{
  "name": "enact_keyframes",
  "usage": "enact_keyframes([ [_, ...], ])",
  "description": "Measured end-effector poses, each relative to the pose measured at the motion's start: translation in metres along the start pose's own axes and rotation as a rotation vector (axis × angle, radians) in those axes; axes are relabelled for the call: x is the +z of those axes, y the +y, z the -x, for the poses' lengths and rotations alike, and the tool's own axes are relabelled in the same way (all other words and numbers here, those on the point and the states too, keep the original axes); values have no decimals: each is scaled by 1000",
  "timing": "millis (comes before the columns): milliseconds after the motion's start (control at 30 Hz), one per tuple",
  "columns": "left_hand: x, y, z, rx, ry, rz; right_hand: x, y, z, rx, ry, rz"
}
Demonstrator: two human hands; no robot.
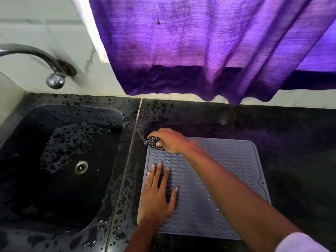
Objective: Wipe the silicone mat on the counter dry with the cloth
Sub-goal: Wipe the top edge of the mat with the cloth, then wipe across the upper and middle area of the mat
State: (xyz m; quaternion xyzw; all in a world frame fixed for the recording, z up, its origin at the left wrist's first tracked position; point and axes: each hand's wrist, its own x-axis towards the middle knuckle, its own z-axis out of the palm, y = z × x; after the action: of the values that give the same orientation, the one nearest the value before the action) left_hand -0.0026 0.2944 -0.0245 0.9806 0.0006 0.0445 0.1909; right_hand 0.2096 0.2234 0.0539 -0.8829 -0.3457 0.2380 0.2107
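Note:
A grey silicone mat (231, 171) with a wavy ribbed pattern lies flat on the black counter, right of the sink. My left hand (158, 195) lies flat on the mat's left side, fingers straight and spread, pressing it down. My right hand (171, 140) reaches across to the mat's far left corner and grips a bunched black-and-white checked cloth (153, 142) against that corner. Small water drops show on the mat's middle and right part.
A black sink (54, 160) with a metal drain (81, 167) sits to the left, spotted with water. A chrome tap (54, 80) juts from the tiled wall. A purple curtain (209, 51) hangs over the back of the black counter (291, 133).

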Motion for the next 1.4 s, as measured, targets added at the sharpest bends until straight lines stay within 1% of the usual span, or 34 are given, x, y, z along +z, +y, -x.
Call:
enact_keyframes([
  [100, 1, -1, -1, 5, 6, 12, -2, -1, 0, 0, 52, 115],
  [400, -1, 0, -1, 8, 24, 27, -27, 47, 43, 54, 11, 213],
  [567, -3, 1, 0, 5, 23, 12, -38, 84, 81, 168, 27, 208],
  [700, -3, 1, 0, 8, 27, 16, -50, 115, 109, 271, 7, 190],
  [1000, -3, 2, -1, 22, 76, 31, -70, 160, 163, 443, 44, 167],
  [1167, -3, 2, -1, 21, 80, 38, -74, 180, 191, 577, 136, 175],
  [1233, -2, 2, 0, 21, 81, 41, -75, 183, 205, 623, 195, 133],
  [1300, -3, 1, 0, 18, 75, 39, -73, 181, 218, 646, 316, 39],
  [1400, -3, 1, 0, 16, 69, 32, -62, 165, 227, 738, 559, -99],
])
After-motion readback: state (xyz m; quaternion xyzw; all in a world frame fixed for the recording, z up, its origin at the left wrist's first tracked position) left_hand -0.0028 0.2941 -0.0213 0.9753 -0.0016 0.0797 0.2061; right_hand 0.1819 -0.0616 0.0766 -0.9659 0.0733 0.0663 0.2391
